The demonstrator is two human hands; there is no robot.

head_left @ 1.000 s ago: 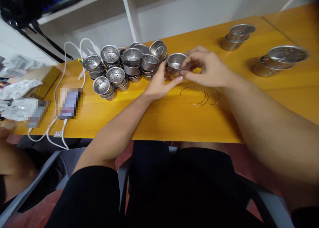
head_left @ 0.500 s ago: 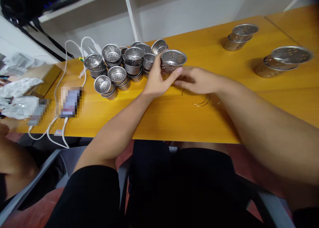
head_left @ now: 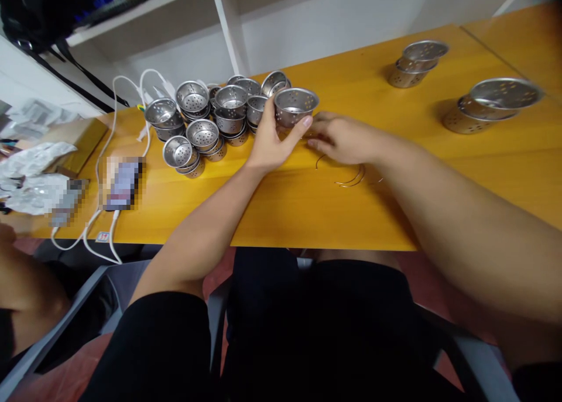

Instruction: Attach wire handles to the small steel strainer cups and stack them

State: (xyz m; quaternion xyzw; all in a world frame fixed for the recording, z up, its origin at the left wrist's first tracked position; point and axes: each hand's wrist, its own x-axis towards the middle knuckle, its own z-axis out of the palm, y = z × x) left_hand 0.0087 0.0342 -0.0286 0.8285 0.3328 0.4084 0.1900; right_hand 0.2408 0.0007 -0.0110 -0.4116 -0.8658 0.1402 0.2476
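My left hand (head_left: 268,147) is closed round a perforated metal cup (head_left: 295,105), thumb along its near side and the mouth facing up. Just right of that cup is my right hand (head_left: 337,137), its fingers curled in towards the cup's lower side; whatever they hold is too hidden to make out. Under and beside my right wrist, several thin curved wires (head_left: 351,178) lie on the table. Stacks of similar perforated cups (head_left: 202,134) crowd the table to the left of my left hand.
Two further pairs of stacked cups stand to the right, one farther back (head_left: 415,65) and one nearer (head_left: 492,106). On the left of the wooden table (head_left: 281,215) lie a phone (head_left: 124,185), white cables and plastic bags (head_left: 37,168). Another person's arm (head_left: 30,285) shows at far left.
The view has shifted slightly, so the table items sit a little more to the left. My left hand still grips the cup, and my right fingers stay close beside it.
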